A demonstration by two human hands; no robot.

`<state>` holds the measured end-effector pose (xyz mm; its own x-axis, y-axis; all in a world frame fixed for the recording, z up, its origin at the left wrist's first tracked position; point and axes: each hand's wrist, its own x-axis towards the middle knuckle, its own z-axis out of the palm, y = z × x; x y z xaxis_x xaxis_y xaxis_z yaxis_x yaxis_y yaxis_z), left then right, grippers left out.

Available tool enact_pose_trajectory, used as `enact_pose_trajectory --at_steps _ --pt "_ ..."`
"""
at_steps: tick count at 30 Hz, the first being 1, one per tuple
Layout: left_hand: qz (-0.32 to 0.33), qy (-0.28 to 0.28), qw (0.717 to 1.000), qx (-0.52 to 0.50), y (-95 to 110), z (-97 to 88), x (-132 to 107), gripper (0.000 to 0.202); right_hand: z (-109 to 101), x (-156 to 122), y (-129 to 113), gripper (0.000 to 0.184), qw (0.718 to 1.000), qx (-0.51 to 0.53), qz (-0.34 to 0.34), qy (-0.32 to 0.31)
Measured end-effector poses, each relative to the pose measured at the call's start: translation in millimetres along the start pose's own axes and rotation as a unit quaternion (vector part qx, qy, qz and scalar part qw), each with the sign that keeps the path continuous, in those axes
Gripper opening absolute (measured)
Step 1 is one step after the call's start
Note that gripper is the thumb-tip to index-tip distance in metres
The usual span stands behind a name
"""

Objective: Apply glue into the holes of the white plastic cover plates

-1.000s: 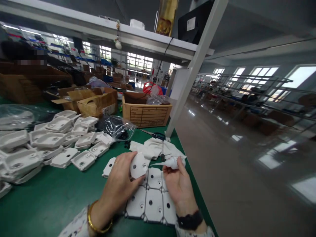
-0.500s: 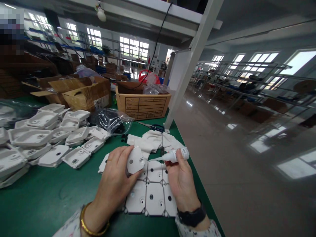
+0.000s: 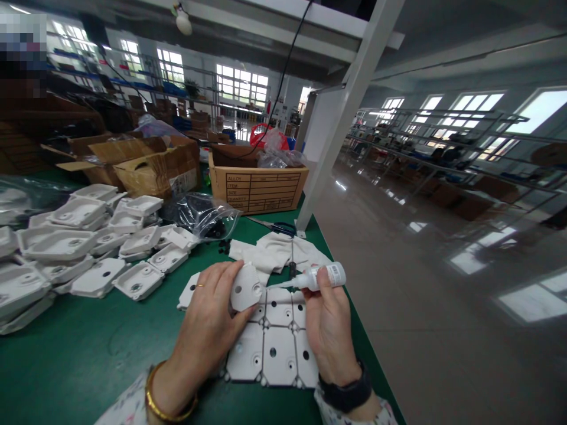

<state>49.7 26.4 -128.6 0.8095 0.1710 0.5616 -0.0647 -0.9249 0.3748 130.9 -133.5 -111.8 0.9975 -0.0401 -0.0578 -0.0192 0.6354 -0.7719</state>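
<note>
My left hand (image 3: 208,321) holds a small white plastic cover (image 3: 244,287) tilted up above the green table (image 3: 75,360). My right hand (image 3: 328,326) grips a small white glue bottle (image 3: 319,276) lying sideways, its thin nozzle pointing left and touching the cover's right edge. Beneath both hands, several identical white square covers (image 3: 271,351) lie flat in a tight grid. One more cover (image 3: 188,291) sits just left of my left hand.
A heap of white plastic housings (image 3: 84,242) fills the left of the table. A clear bag of black parts (image 3: 204,217), white cloth (image 3: 279,251), scissors (image 3: 277,226) and cardboard boxes (image 3: 257,186) lie behind. A white post (image 3: 336,124) stands at the table's right edge.
The view has dropped slightly. The bottle's nozzle has closed in on the cover's edge, and both hands have stayed over the grid of covers.
</note>
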Motion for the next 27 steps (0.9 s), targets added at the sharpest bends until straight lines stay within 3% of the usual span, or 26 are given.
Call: enact_pose_trajectory --at_steps 27 --pt "0.009 -0.016 1.0 0.003 0 3.7 0 0.064 -2 -15 -4 0.034 0.984 -0.13 -0.11 -0.042"
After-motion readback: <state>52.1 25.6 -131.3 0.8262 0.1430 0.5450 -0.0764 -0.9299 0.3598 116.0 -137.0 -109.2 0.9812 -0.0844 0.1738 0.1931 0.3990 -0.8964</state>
